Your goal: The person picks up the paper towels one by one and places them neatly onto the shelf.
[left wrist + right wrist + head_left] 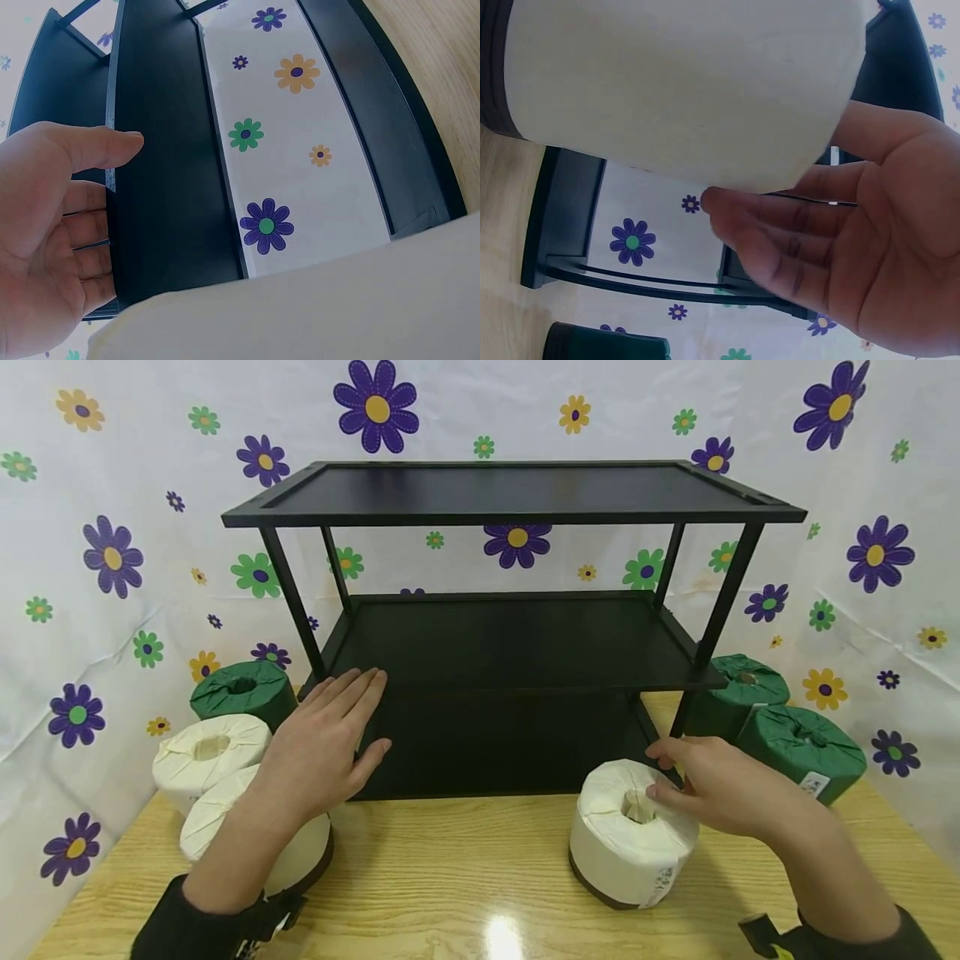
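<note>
My left hand is held out with straight fingers at the left front corner of a black shelf rack. In the left wrist view its thumb sticks out in front of the rack's dark panel; whether the fingers touch is unclear. Below that forearm sit white paper-wrapped rolls. Beside the rack's right front, my right hand hovers with loosely bent fingers over the top edge of another white wrapped roll, which stands upright with a dark base band. Its thumb tip is near the roll's centre hole; contact cannot be told.
A green wrapped roll stands at the back left. Two more green rolls stand on the right, the nearer one carrying a white label. Everything rests on a light wooden table before a flower-patterned cloth.
</note>
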The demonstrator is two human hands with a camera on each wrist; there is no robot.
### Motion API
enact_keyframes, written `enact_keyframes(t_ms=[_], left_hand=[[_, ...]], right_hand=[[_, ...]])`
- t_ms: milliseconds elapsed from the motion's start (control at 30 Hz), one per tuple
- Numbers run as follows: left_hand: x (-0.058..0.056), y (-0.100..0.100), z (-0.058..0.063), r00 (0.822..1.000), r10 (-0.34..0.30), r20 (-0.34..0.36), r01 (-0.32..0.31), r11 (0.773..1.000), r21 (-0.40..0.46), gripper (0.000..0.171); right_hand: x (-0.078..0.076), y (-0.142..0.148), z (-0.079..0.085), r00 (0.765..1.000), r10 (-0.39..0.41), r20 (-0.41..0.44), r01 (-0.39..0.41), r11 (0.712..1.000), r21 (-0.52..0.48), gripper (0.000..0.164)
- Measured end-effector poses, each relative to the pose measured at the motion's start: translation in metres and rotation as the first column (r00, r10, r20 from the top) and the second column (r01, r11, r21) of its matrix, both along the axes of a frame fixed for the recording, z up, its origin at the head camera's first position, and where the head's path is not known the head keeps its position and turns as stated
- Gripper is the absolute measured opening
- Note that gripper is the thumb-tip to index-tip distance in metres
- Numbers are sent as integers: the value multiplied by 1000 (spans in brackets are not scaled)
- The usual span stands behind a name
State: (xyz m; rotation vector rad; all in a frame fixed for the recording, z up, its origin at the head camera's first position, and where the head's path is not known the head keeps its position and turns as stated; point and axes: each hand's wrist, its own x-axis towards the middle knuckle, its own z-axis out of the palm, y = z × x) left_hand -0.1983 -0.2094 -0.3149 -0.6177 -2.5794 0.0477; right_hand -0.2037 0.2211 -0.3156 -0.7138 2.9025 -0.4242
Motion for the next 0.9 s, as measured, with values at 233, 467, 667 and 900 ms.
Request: enact_keyframes(t_ms=[233, 467, 667, 900], left_hand=[[0, 0, -2, 1000, -2, 5, 2, 1000, 0, 72], [0, -1, 0, 1000, -2, 3, 2, 1000, 5, 71], [4, -2, -3, 1000, -3, 11, 3, 1000, 3, 71], [0, -3, -2, 1000, -16, -22, 16, 1000, -3, 71]], right_hand=[[-1, -1, -7, 998, 55, -12, -55, 998, -17, 42], [-1, -6, -6, 995, 84, -56, -85, 996, -24, 33], [1, -8, -9, 995, 93, -45, -94, 995, -21, 32], [0, -10, -9, 989, 115, -93, -118, 992, -32, 30]])
